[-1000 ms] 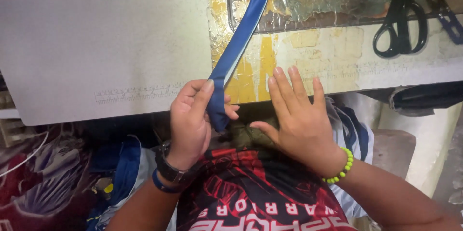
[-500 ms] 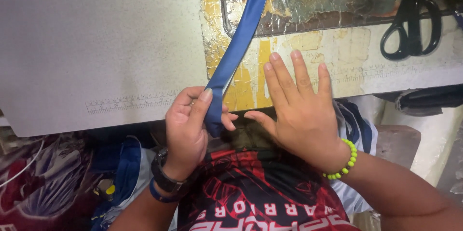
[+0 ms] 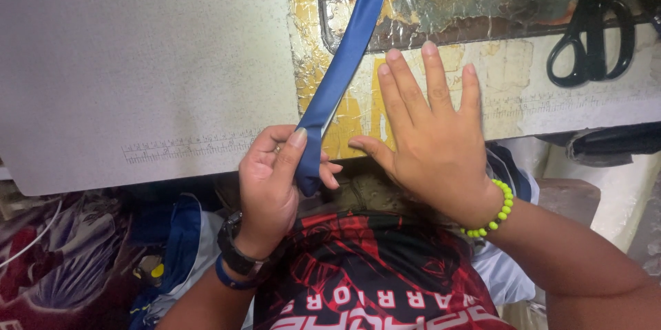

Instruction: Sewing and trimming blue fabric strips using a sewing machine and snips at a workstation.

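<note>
Worn table (image 3: pixel 172 61), blue strap (image 3: pixel 344 61) in left hand (image 3: pixel 272 189)

We find the blue strap (image 3: pixel 342 71) cut off by the top edge, its lower end hidden within our left hand (image 3: pixel 272 189). The black scissors (image 3: pixel 592 34) lose their blades beyond the frame's top edge.

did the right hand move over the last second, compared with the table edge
Yes. The right hand slid forward, away from the body: its fingers lay near the table edge before and now reach almost to the foil-covered patch, palm flat.
</note>
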